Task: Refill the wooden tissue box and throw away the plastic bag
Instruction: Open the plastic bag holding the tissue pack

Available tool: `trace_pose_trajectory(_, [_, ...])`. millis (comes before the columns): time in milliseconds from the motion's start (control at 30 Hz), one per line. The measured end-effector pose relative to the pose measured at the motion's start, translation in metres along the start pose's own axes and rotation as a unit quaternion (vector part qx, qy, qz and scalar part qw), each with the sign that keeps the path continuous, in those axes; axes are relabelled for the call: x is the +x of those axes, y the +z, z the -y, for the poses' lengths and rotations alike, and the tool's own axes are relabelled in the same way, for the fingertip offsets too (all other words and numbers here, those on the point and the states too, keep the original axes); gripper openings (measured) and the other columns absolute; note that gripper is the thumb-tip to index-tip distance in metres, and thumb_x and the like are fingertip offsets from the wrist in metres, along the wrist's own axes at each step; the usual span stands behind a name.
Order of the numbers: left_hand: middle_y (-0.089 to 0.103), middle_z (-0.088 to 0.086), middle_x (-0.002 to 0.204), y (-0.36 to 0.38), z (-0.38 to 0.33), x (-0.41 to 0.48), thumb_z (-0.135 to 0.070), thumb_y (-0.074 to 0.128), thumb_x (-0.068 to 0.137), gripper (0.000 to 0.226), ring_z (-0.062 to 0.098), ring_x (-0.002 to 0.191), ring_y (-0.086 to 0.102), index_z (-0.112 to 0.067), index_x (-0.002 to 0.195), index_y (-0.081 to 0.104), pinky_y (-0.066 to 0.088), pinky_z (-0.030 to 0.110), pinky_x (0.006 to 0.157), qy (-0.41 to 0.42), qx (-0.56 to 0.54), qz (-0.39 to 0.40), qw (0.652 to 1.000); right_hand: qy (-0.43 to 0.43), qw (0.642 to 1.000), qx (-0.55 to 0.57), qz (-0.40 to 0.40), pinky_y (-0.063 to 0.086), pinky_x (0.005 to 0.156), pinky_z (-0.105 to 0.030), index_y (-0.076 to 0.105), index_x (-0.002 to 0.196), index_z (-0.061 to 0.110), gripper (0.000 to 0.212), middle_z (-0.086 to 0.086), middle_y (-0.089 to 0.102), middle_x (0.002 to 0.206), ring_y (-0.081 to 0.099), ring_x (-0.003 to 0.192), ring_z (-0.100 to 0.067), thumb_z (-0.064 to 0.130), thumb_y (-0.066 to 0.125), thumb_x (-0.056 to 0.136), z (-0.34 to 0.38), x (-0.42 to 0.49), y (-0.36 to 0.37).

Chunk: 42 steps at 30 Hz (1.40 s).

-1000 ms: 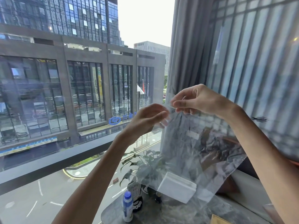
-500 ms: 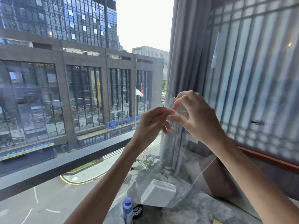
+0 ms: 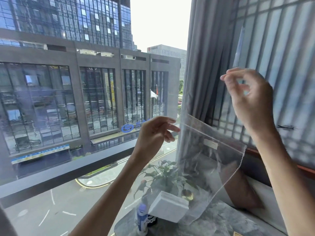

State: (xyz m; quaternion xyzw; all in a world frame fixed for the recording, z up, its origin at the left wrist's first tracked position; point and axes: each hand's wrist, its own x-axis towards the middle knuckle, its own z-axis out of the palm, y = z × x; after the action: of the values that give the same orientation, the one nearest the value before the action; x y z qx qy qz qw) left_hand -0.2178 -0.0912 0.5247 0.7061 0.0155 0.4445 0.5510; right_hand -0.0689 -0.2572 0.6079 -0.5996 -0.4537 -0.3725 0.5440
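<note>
Hands have split since half a second back — right hand (image 3: 250, 99) has gone up and to the right, left hand (image 3: 156, 132) is lower, by the bag mouth. Plastic bag (image 3: 209, 160) hangs in the air in front of the curtain (image 3: 201, 65), mouth up and seal flap apparently peeled open. Pack of tissues (image 3: 168, 208) sits in the bag's bottom corner, hanging just above the far-left edge of the marble table (image 3: 225, 223).

Left hand: fingers loosely curled at the bag's left top corner, looks like a light pinch on the film, can't confirm contact. Right hand: thumb and forefinger pinched narrow, possibly on a thin strip or the flap — too blurred to tell.

Progress, my read: early. Bag is opened or nearly so; tissues not yet out. Wooden tissue box isn't in view. Left to do — pull the pack out, load the box, bin the bag. Blue-capped bottle (image 3: 141, 218) and potted plant (image 3: 163, 178) stand at that same table edge, just under the bag.
</note>
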Motion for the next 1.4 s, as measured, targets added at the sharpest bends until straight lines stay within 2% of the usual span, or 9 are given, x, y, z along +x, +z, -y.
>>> trace_pose_trajectory(100, [0.074,0.006,0.07,0.011,-0.005,0.0,0.03,0.039,0.084,0.034,0.019,0.051,0.062,0.013,0.1,0.065,0.053,0.032,0.056,0.002,0.002,-0.006,1.0,-0.098,0.983,-0.125,0.087,0.048,0.095,-0.038,0.075,0.096,0.02,0.029,0.001,0.069,0.108,0.057,0.112,-0.018,0.046,0.068,0.086,0.02,-0.045,0.013])
trace_pose_trajectory(233, [0.067,0.022,0.086,0.028,-0.007,-0.006,0.03,0.043,0.084,0.047,0.03,0.061,0.061,-0.01,0.087,0.068,0.049,0.045,0.065,0.034,-0.014,0.013,0.999,-0.112,0.962,-0.194,0.159,0.049,0.094,-0.046,0.077,0.098,0.02,0.028,0.0,0.069,0.114,0.057,0.12,-0.024,0.042,0.075,0.081,0.02,-0.066,0.027])
trace_pose_trajectory(367, [0.069,0.021,0.085,0.036,0.002,-0.008,0.033,0.041,0.082,0.058,0.035,0.066,0.063,-0.017,0.085,0.069,0.049,0.048,0.07,0.026,-0.012,0.018,0.999,-0.168,0.95,-0.226,0.132,0.048,0.091,-0.038,0.077,0.097,0.018,0.018,0.004,0.071,0.11,0.059,0.117,-0.022,0.032,0.07,0.088,0.013,-0.074,0.024])
trace_pose_trajectory(500, [0.072,0.018,0.082,0.048,0.002,-0.008,0.015,0.048,0.094,0.04,0.029,0.061,0.068,-0.019,0.088,0.07,0.056,0.045,0.067,0.035,0.03,0.008,0.999,-0.189,0.94,-0.254,0.128,0.044,0.094,-0.035,0.076,0.099,0.016,0.019,0.004,0.07,0.114,0.056,0.121,-0.019,0.03,0.064,0.093,0.005,-0.078,0.024])
trace_pose_trajectory(833, [0.072,0.025,0.081,0.074,0.01,-0.004,0.008,0.049,0.096,0.031,0.028,0.062,0.069,-0.014,0.09,0.07,0.054,0.032,0.062,0.036,0.051,0.033,0.997,-0.217,0.94,-0.262,0.031,0.05,0.078,-0.034,0.071,0.076,0.012,0.013,0.001,0.073,0.093,0.066,0.106,-0.021,0.014,0.067,0.088,-0.02,-0.073,0.017])
trace_pose_trajectory(1067, [0.078,-0.001,0.082,0.082,0.006,0.006,0.003,0.05,0.097,0.025,0.018,0.058,0.069,-0.011,0.095,0.07,0.055,0.024,0.057,0.03,0.026,0.024,0.999,-0.072,0.983,-0.169,-0.02,0.048,0.09,-0.035,0.074,0.086,0.01,0.018,-0.003,0.072,0.095,0.061,0.103,-0.024,0.022,0.064,0.094,-0.05,-0.018,-0.017])
trace_pose_trajectory(1200, [0.078,-0.005,0.08,0.078,-0.002,0.012,0.009,0.046,0.097,0.023,0.014,0.055,0.068,-0.002,0.1,0.066,0.056,0.029,0.059,0.066,0.021,0.01,0.998,0.076,0.991,-0.036,-0.109,0.043,0.106,-0.05,0.064,0.124,0.026,0.04,0.011,0.063,0.124,0.052,0.125,-0.011,0.052,0.05,0.096,-0.093,-0.03,-0.049])
trace_pose_trajectory(1300, [0.077,0.001,0.084,0.069,-0.006,0.013,0.009,0.047,0.097,0.02,0.024,0.06,0.066,0.003,0.103,0.065,0.054,0.038,0.064,0.071,-0.008,-0.004,0.997,0.292,0.955,0.049,-0.025,0.021,0.122,-0.044,0.017,0.155,0.033,0.112,0.004,0.024,0.162,0.021,0.15,-0.013,0.087,0.057,0.065,-0.128,-0.083,-0.054])
trace_pose_trajectory(1400, [0.077,0.005,0.084,0.057,-0.009,0.019,0.007,0.048,0.097,0.017,0.026,0.06,0.063,0.009,0.105,0.063,0.055,0.034,0.062,0.066,-0.002,-0.023,0.998,0.425,0.843,0.317,0.092,0.044,0.106,-0.036,0.004,0.156,0.04,0.136,-0.011,0.033,0.16,0.047,0.138,-0.018,0.079,0.077,0.047,-0.149,-0.124,-0.044])
